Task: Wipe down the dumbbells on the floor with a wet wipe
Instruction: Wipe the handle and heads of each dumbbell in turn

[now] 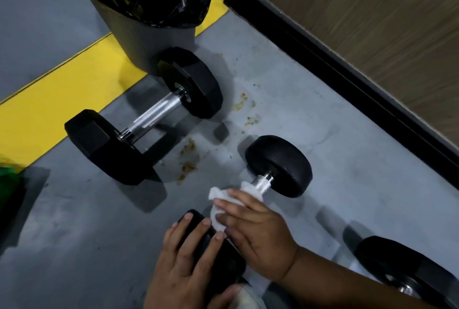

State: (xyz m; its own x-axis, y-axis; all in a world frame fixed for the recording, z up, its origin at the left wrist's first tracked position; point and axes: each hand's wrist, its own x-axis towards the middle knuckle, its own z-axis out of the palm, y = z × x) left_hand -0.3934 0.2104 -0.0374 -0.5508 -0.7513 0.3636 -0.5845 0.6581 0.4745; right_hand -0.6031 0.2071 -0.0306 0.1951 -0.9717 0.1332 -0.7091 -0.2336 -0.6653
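A small round-headed dumbbell lies on the grey floor in the lower middle. My right hand grips a white wet wipe wrapped around its metal handle. My left hand holds the dumbbell's near black head, fingers over the top and thumb below. A larger hex dumbbell lies to the upper left, untouched. Part of a third dumbbell shows at the lower right.
A black bin with a black liner stands just behind the hex dumbbell. A yellow floor stripe runs diagonally at left. A black skirting board and wooden wall close the right side. Brown stains mark the floor between the dumbbells.
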